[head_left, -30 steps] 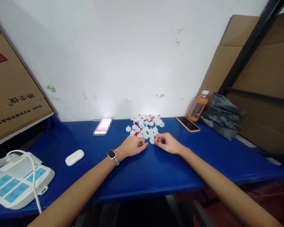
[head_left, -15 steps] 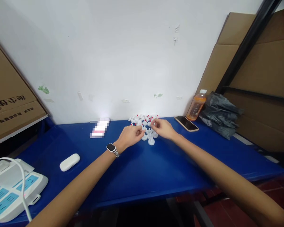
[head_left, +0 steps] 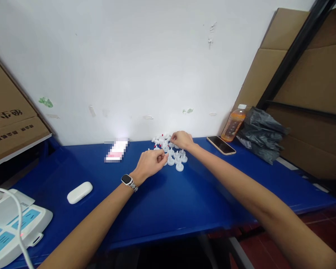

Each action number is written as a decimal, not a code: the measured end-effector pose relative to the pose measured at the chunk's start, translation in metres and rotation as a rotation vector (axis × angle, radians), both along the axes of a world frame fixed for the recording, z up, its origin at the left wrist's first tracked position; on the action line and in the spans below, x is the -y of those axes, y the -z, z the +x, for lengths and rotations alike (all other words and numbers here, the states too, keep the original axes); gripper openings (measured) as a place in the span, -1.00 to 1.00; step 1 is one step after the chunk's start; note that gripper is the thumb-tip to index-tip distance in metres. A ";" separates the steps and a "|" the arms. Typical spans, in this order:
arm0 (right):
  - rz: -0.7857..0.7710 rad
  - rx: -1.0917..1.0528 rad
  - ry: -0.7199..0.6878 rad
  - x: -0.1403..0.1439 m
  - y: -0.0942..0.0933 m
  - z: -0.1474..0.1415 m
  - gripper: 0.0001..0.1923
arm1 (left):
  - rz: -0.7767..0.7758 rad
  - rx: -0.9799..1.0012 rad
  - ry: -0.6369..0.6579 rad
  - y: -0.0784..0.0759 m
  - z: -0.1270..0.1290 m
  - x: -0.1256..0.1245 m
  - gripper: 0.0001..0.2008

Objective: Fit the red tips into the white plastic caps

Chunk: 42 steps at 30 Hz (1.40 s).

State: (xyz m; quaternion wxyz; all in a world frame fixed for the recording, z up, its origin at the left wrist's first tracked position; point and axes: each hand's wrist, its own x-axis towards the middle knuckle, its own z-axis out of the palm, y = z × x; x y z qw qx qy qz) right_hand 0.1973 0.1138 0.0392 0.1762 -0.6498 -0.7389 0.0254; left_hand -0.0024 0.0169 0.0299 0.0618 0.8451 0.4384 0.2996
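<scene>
Several small white plastic nozzle caps (head_left: 179,167) with round ribbed bases and thin spouts lie in a heap on the blue table; a few in the back part have red tips. My left hand (head_left: 152,163), with a watch at the wrist, is closed at the front left of the heap. Its thumb and forefinger are pinched beside a white cap (head_left: 165,148); whatever is between them is hidden. Over the back right of the heap, my right hand (head_left: 182,139) is bent down with its fingertips pinched together among the caps. I cannot make out what they grip.
A phone (head_left: 221,145), an orange drink bottle (head_left: 233,123) and a black plastic bag (head_left: 261,134) are at the right. On the left are a white case (head_left: 80,192), a power strip (head_left: 39,224) and a blurred pink-and-white item (head_left: 116,151). A white wall (head_left: 145,67) rises behind the table.
My right hand has moved back and left over the heap. My left hand has shifted slightly left and nearer to me, uncovering more caps between the hands. The view has shifted a little.
</scene>
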 end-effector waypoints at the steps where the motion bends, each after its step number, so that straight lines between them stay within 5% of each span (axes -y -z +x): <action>1: -0.003 -0.004 0.000 0.000 0.000 0.000 -0.74 | 0.001 -0.001 -0.004 0.000 -0.001 0.000 -0.65; 6: 0.039 -0.156 -0.019 0.009 -0.008 0.001 -0.80 | 0.018 0.041 -0.028 -0.005 -0.008 0.001 -0.64; 10: 0.081 -0.506 -0.124 0.034 -0.014 -0.003 -0.76 | 0.052 0.171 -0.050 -0.008 -0.014 0.002 -0.75; 14: -0.022 -0.977 -0.295 0.070 -0.011 -0.014 -0.63 | 0.062 0.221 -0.065 -0.007 -0.018 0.006 -0.63; 18: -0.131 -1.185 -0.296 0.098 -0.006 -0.023 -0.56 | -0.006 0.184 0.047 -0.005 -0.021 0.009 -0.57; 24: -0.066 -1.069 -0.359 0.109 0.000 -0.025 -0.53 | 0.033 0.210 0.209 -0.005 -0.022 0.009 -0.67; 29: 0.031 -0.867 -0.430 0.112 0.006 -0.030 -0.48 | 0.051 0.173 0.202 -0.005 -0.018 0.015 -0.67; 42: 0.050 -0.863 -0.466 0.119 0.006 -0.036 -0.45 | 0.215 -0.023 0.194 -0.007 -0.013 0.021 -0.66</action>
